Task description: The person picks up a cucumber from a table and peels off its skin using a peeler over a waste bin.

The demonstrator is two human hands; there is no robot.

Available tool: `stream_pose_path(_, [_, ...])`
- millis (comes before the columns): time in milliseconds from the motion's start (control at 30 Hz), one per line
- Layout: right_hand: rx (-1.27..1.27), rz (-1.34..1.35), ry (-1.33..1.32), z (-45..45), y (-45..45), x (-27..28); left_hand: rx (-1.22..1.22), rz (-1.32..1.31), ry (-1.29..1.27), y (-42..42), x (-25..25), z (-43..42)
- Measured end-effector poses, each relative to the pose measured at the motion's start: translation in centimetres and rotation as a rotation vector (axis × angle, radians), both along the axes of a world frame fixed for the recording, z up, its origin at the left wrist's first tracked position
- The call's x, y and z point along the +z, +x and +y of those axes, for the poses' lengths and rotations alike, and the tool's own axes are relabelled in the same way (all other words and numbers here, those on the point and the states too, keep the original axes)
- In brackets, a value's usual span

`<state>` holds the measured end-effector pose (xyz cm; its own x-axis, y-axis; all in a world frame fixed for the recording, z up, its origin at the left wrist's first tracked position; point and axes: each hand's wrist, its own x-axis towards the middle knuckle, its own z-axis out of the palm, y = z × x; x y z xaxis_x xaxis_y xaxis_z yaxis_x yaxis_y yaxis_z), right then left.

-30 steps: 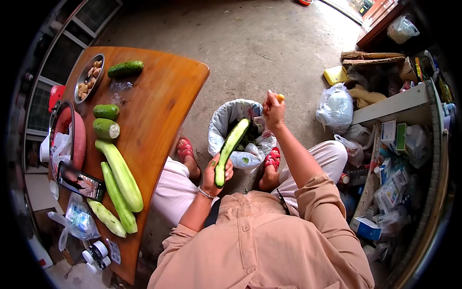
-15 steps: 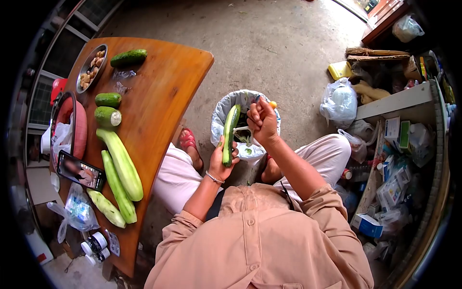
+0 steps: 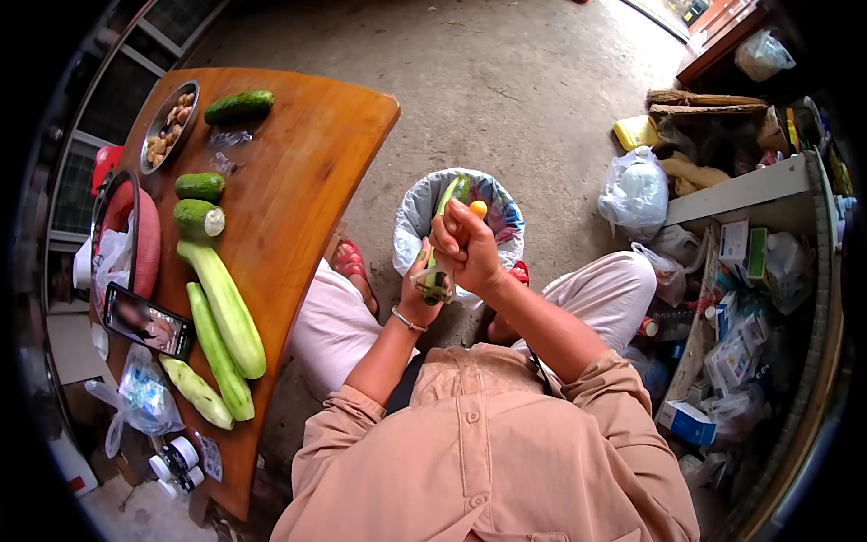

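Note:
My left hand (image 3: 426,282) is closed around the lower end of a partly peeled cucumber (image 3: 456,190), which points up over a lined trash bin (image 3: 414,217). In my right hand (image 3: 471,251) is a peeler (image 3: 479,209); its orange handle end pokes out above my fist. The peeler's pale head seems to lie against the cucumber near my left fingers, but my right hand covers much of it. Wrapped fingers hide the middle of the cucumber.
On the wooden table (image 3: 316,144) at left are peeled long gourds (image 3: 226,312), unpeeled green pieces (image 3: 238,107), a bowl of garlic or ginger-like pieces (image 3: 170,126) and a phone (image 3: 149,321). Plastic bags (image 3: 635,190) and a cluttered shelf (image 3: 741,194) stand at right.
My right hand has come down and left, toward my left hand, bringing the peeler along the cucumber. The cucumber has tilted slightly and is now partly covered by my right hand.

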<state>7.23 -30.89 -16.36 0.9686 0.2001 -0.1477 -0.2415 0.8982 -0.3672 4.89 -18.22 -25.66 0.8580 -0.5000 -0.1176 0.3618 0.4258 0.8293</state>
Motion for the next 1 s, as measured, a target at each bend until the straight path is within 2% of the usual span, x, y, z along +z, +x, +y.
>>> stream_pose_path(33, [0.032, -0.019, 0.000, -0.1, -0.1, -0.2, -0.003, 0.001, -0.001, 0.1, 1.1, -0.4])
stream_pose_path(100, [0.034, -0.006, 0.018, -0.1, 0.0, -0.7, 0.018, 0.363, -0.297, 0.2, 2.9, -1.0])
stream_pose_path(200, [0.049, -0.005, -0.007, -0.3, 0.5, -0.8, 0.071, 0.497, -0.294, -0.2, 1.6, -0.7])
stream_pose_path(233, [0.007, 0.003, -0.089, -0.7, 0.9, -0.8, 0.071, 0.498, -0.293, -0.3, 1.5, -0.5])
stream_pose_path(300, [-0.043, -0.012, -0.189, -2.0, 1.7, -1.3, -0.148, 0.606, -0.504, -0.2, 1.7, -0.2])
stream_pose_path(333, [-0.051, -0.017, -0.208, -2.4, 1.9, -1.2, -0.009, 0.758, -0.277, -0.1, 4.2, -1.0])
stream_pose_path(467, [-0.118, -0.022, -0.254, -3.8, 3.1, -2.1, -0.185, 0.623, -0.353, -0.2, 3.1, 0.1])
stream_pose_path(667, [-0.301, 0.009, -0.283, -7.4, 6.6, -3.6, -0.150, 0.549, -0.229, -0.8, 4.2, 1.8])
stream_pose_path(733, [-0.472, 0.103, -0.383, -8.8, 7.7, -4.9, -0.123, 0.496, -0.200, -0.8, 4.3, 2.1])
stream_pose_path(867, [-0.595, 0.151, -0.589, -9.8, 7.6, -6.0, -0.030, 0.495, -0.186, -0.7, 3.1, 2.1])
stream_pose_path(900, [-0.594, 0.152, -0.590, -9.4, 7.1, -5.7, -0.016, 0.482, -0.175, -0.4, 2.9, 2.2])
stream_pose_path(1000, [-0.463, 0.130, -0.353, -7.2, 5.2, -4.0, 0.014, 0.493, -0.115, -0.2, 2.5, 1.8])
